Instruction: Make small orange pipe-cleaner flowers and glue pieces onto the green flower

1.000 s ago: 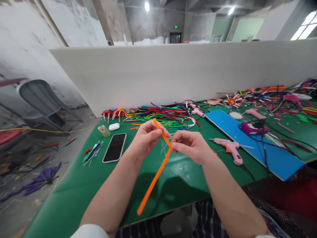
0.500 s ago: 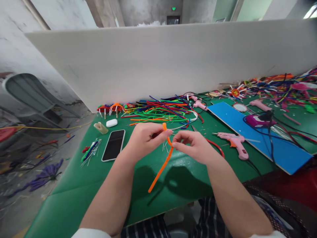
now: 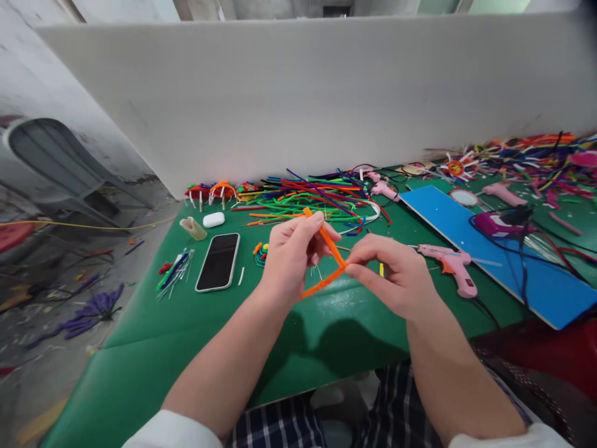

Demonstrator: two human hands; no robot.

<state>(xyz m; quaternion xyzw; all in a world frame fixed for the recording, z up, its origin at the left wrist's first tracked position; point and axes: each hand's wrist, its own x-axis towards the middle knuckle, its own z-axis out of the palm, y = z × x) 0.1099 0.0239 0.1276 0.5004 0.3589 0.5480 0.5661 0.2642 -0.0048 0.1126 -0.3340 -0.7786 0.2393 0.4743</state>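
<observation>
An orange pipe cleaner point(image 3: 332, 247), bent into a sharp V, is held above the green table between both hands. My left hand point(image 3: 298, 249) grips its upper arm between thumb and fingers, and the lower arm passes partly behind that hand. At the bend, my right hand point(image 3: 385, 267) pinches the pipe cleaner between thumb and forefinger. Behind the hands lies a heap of coloured pipe cleaners point(image 3: 303, 198). A small coiled multicoloured piece point(image 3: 262, 254) shows just left of my left hand.
Left on the green table point(image 3: 153, 348) lie a phone point(image 3: 218, 262), a white earbud case point(image 3: 213, 219), a beige holder point(image 3: 193, 229) and thin sticks point(image 3: 175, 274). To the right are a pink glue gun point(image 3: 450, 264), a blue board point(image 3: 513, 267) and a purple glue gun point(image 3: 501, 224). A white partition point(image 3: 280, 93) stands behind.
The pipe cleaner has gone from a long, slightly curved strip to a sharp V. My left hand has turned and my right hand has shifted right with the bend.
</observation>
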